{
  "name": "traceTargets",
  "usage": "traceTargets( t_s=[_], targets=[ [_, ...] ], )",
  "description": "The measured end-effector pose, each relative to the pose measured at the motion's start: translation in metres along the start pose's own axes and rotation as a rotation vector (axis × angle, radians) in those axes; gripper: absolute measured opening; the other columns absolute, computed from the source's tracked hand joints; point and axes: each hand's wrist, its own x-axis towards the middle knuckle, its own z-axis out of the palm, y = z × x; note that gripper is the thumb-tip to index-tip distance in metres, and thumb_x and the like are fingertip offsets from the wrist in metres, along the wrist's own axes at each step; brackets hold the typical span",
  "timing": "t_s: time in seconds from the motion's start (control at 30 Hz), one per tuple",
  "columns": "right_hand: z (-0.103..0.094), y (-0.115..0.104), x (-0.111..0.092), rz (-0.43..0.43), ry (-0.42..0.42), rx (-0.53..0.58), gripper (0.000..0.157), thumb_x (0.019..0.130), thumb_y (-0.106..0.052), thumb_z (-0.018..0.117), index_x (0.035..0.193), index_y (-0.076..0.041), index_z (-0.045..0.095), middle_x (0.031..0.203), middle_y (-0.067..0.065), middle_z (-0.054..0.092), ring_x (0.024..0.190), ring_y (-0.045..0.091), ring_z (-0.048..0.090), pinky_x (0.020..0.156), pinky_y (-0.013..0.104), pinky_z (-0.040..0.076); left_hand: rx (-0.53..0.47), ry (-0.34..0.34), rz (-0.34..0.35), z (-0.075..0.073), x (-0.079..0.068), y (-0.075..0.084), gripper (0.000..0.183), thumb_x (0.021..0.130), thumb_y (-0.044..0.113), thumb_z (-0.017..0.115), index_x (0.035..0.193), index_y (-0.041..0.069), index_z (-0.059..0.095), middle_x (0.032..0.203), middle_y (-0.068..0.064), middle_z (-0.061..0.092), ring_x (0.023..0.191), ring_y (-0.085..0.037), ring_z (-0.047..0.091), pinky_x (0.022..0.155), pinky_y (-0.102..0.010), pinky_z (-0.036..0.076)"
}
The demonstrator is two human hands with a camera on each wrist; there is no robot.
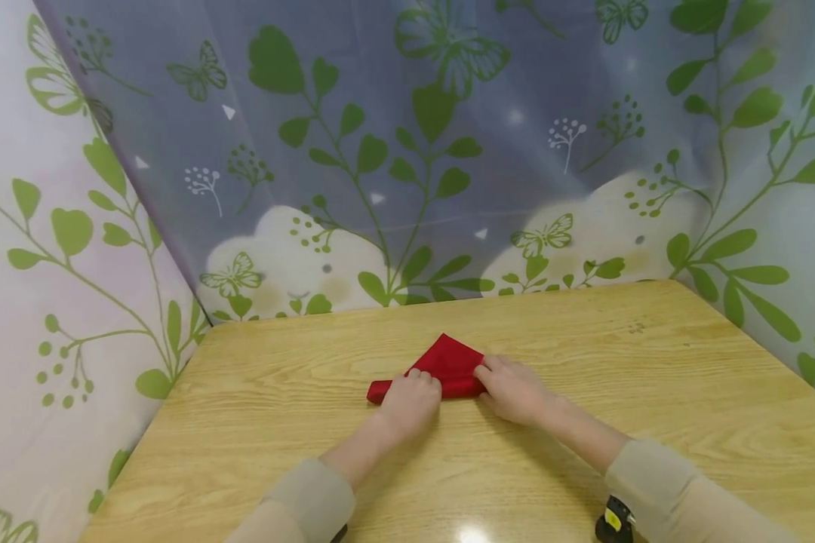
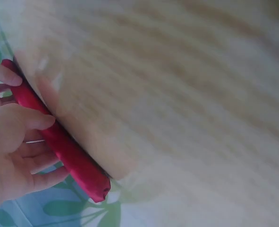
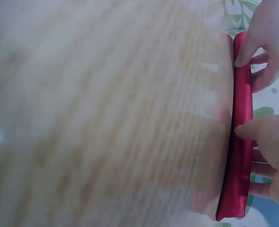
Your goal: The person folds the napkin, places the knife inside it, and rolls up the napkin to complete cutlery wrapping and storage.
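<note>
A red cloth [image 1: 444,363] lies on the wooden table, its near part rolled into a tube and its far part a flat triangle pointing toward the wall. My left hand [image 1: 412,398] grips the roll left of its middle, and the roll's left end sticks out past that hand. At the right end, my right hand [image 1: 514,389] pinches the cloth. In the left wrist view my left thumb presses the near side of the red roll [image 2: 73,156], fingers behind it. The right wrist view shows my right hand [image 3: 274,149] holding the roll [image 3: 237,170] the same way.
The pale wooden table [image 1: 278,460] carries the cloth and reflects it faintly. A curtain [image 1: 353,151] printed with leaves and butterflies hangs behind the far edge. A black device with a yellow mark [image 1: 613,520] shows by the right sleeve.
</note>
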Motion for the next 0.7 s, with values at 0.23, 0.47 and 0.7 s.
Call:
traceTargets(
  t_s=[0.23,0.47,0.7],
  targets=[
    [-0.0013,-0.0020,0.0031,-0.007,0.004,-0.077,0.020,0.075,-0.011,0.074,0.085,-0.006,0.057,0.089,0.010,0.056,0.085,0.030,0.056,0.074,0.047,0.046,-0.057,-0.046,0.003,-0.0011,0.0056,-0.0055,0.006,0.084,0.015,0.062,0.083,0.009,0.061,0.077,-0.005,0.059,0.077,-0.020,0.057,0.063,-0.034,0.050],
    [-0.0020,-0.0017,0.0068,-0.065,0.012,-0.137,0.016,0.076,-0.010,0.070,0.083,-0.006,0.055,0.082,0.009,0.058,0.077,0.028,0.058,0.064,0.040,0.044,-0.078,-0.071,0.010,-0.0017,0.0091,-0.0061,0.007,0.084,0.015,0.062,0.083,0.009,0.059,0.078,-0.005,0.058,0.078,-0.020,0.058,0.063,-0.034,0.049],
    [-0.0047,0.0003,0.0069,-0.068,-0.046,-0.098,0.020,0.077,-0.012,0.072,0.086,-0.007,0.055,0.083,0.009,0.059,0.081,0.029,0.059,0.067,0.041,0.046,-0.097,-0.118,0.031,-0.0049,0.0100,-0.0092,0.008,0.084,0.016,0.062,0.083,0.009,0.058,0.078,-0.005,0.060,0.076,-0.020,0.059,0.065,-0.034,0.050]
  ],
)
